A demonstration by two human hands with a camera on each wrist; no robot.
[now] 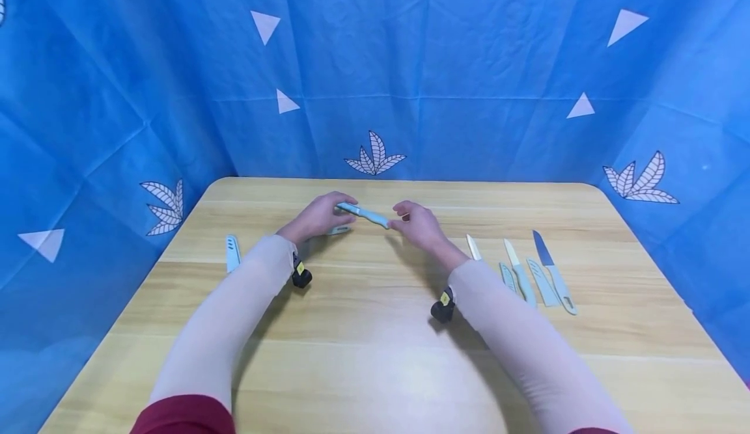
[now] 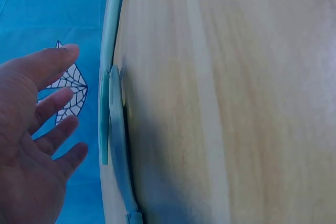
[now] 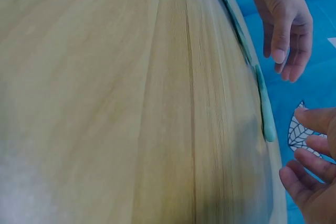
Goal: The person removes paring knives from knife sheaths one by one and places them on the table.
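Observation:
A small light-blue knife [image 1: 374,217] in a matching sheath [image 1: 348,208] lies near the table's back edge, between the two hands. My left hand [image 1: 324,215] hovers by the sheathed end, fingers loosely spread and apart from it in the left wrist view. Beyond the handle end, my right hand [image 1: 419,227] has relaxed, parted fingers that hold nothing. Closer to me, a second light-blue handle [image 1: 338,230] with a slot at its end shows beside the left hand; the left wrist view shows this handle [image 2: 122,145] running into a sheath [image 2: 134,217].
On the right lie a blue-bladed knife [image 1: 553,271], a white-bladed knife [image 1: 520,274], a partly hidden white blade [image 1: 473,246], and two slotted sheaths, one narrow [image 1: 507,276] and one wide [image 1: 543,282]. Another sheath [image 1: 232,252] lies at left, partly behind the forearm. Blue cloth [image 1: 457,63] hangs behind.

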